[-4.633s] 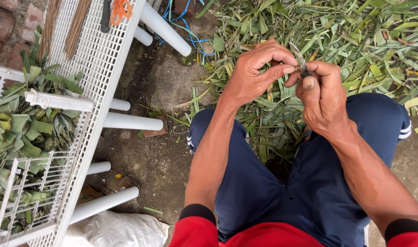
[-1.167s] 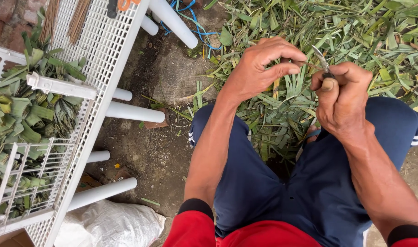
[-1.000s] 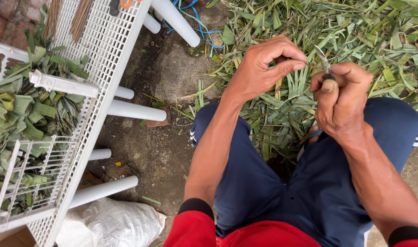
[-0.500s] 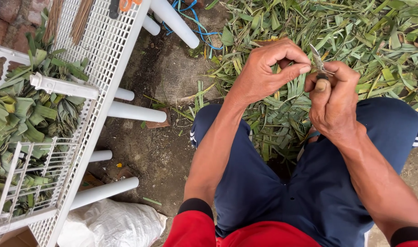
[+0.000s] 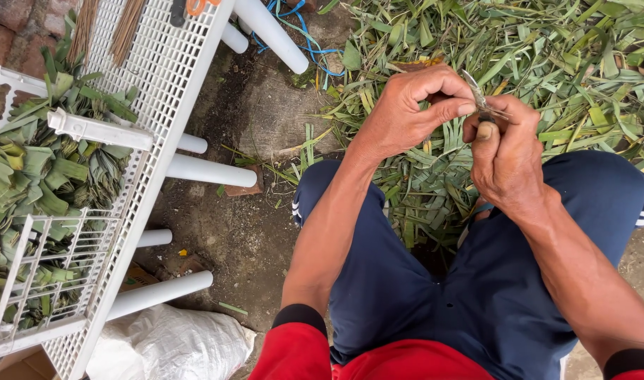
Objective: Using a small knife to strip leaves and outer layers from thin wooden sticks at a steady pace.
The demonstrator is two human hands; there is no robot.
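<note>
Left hand [image 5: 406, 112]: grip pinched on thin leaf strip [image 5: 485, 105], steadying it | right hand [image 5: 505, 158]: grip closed on same strip, thumb bracing it | strip held above leaf pile [image 5: 547, 56], over knees | white rack [image 5: 146, 91] to left

Surface: bare dirt ground with a flat grey stone patch [image 5: 265, 119]. On it: big heap of cut green strip leaves [image 5: 547, 63], a loose blue cord [image 5: 304, 39], a white woven sack [image 5: 170, 345], a white perforated plastic rack on round white legs [image 5: 160, 77]. Beside rack, folded green leaf bundles [image 5: 33, 176] stacked in a white wire basket [image 5: 47, 281].
</note>
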